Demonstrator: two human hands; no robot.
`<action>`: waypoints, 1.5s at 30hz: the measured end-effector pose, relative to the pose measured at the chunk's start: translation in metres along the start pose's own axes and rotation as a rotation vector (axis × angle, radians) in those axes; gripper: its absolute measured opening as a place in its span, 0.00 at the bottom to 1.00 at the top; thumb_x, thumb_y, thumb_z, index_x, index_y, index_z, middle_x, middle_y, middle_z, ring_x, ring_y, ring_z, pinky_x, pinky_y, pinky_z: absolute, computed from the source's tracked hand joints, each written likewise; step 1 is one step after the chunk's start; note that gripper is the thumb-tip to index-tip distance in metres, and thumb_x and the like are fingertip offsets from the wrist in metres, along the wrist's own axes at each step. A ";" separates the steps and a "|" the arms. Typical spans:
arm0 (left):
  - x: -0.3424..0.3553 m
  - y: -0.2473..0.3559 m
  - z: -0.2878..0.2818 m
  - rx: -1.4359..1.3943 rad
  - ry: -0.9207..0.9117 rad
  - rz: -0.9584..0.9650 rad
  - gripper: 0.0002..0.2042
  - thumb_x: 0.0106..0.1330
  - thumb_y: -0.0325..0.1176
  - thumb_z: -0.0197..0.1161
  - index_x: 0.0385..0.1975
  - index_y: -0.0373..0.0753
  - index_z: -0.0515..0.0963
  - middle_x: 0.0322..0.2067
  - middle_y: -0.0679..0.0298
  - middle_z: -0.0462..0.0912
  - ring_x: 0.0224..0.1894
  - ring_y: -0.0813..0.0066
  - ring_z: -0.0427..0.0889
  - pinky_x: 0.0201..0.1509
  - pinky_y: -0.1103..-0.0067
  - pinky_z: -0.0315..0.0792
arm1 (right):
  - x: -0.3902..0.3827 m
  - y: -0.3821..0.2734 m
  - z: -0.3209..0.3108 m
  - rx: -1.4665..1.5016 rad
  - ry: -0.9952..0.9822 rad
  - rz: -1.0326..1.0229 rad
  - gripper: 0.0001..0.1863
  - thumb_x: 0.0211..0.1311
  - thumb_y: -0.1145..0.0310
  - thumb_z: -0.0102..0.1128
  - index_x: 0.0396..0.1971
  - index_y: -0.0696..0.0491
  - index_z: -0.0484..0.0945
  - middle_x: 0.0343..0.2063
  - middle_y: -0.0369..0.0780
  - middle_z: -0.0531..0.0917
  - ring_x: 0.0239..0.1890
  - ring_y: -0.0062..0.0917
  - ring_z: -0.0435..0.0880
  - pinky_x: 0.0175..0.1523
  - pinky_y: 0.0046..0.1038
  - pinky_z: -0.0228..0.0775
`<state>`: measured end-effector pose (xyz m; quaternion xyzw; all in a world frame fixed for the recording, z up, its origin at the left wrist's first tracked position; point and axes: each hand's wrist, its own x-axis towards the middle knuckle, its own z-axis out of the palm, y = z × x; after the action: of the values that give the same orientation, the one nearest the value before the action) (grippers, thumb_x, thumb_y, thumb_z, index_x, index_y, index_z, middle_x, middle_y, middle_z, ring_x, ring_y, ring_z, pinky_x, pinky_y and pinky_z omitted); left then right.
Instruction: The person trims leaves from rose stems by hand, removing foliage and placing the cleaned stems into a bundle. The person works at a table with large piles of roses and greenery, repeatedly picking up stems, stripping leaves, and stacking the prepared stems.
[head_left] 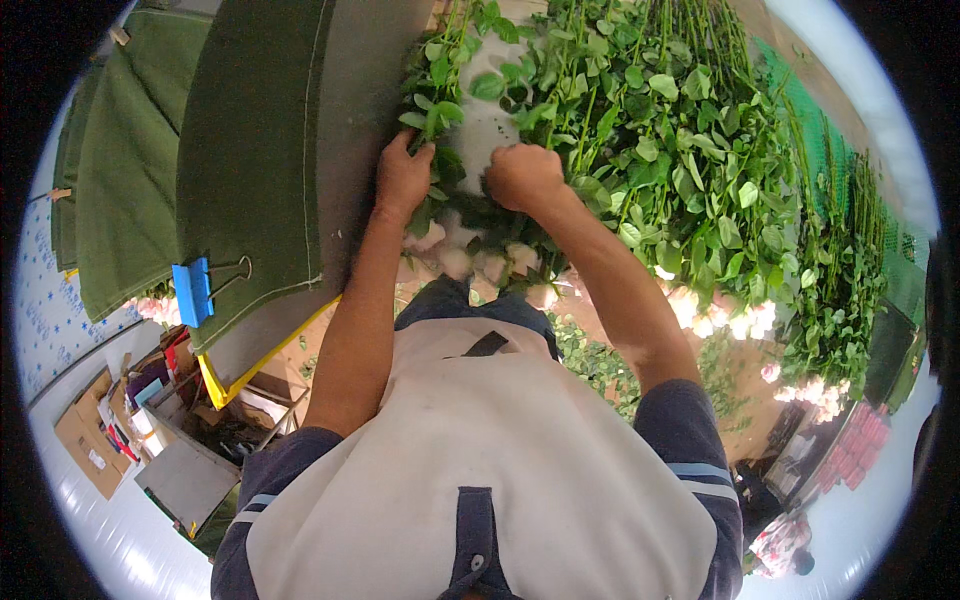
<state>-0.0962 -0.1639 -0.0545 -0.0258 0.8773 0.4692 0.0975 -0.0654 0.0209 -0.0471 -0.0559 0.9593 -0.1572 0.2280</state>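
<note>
My left hand point(403, 178) is at the left side of the table, its fingers and thumb closed around leafy rose stems point(436, 118). A little to the right, my right hand point(524, 177) is curled into a fist over the pale table top point(488, 140); what it grips, if anything, is hidden. Beside that fist lies a thick pile of cut roses point(650, 130), stems pointing away and leaves dense. Their pale pink blooms point(715, 312) hang toward me over the near edge. More pale blooms point(490, 265) show between my forearms.
Dark green cloth flaps point(250, 140) stand close at my left, with a blue binder clip point(192, 292) on one. Further right are more roses point(835, 270) by green netting point(790, 90). Fallen leaves point(590, 360) litter the floor. Another person point(782, 545) is at lower right.
</note>
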 end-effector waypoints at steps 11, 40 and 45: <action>0.017 -0.039 0.017 0.167 0.009 0.040 0.16 0.60 0.29 0.55 0.47 0.29 0.73 0.40 0.42 0.78 0.46 0.43 0.76 0.49 0.63 0.69 | 0.070 -0.029 0.053 0.649 0.356 0.156 0.17 0.49 0.69 0.59 0.39 0.64 0.76 0.43 0.59 0.76 0.46 0.49 0.77 0.47 0.44 0.71; -0.053 0.024 0.052 0.259 0.153 0.500 0.21 0.60 0.23 0.56 0.55 0.35 0.68 0.49 0.51 0.75 0.51 0.50 0.72 0.54 0.63 0.67 | -0.014 0.033 -0.008 0.269 0.405 0.520 0.21 0.54 0.52 0.61 0.35 0.57 0.75 0.32 0.54 0.81 0.37 0.50 0.81 0.41 0.44 0.73; -0.035 0.030 0.094 -0.030 -0.180 0.064 0.18 0.59 0.32 0.62 0.49 0.35 0.74 0.37 0.53 0.81 0.40 0.56 0.80 0.47 0.68 0.72 | -0.010 0.067 0.000 0.591 0.528 0.369 0.15 0.50 0.61 0.61 0.30 0.59 0.76 0.30 0.53 0.82 0.32 0.50 0.80 0.38 0.38 0.72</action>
<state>-0.0523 -0.0711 -0.0743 0.0430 0.8581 0.4858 0.1606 -0.0589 0.0860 -0.0650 0.2264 0.8923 -0.3905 0.0054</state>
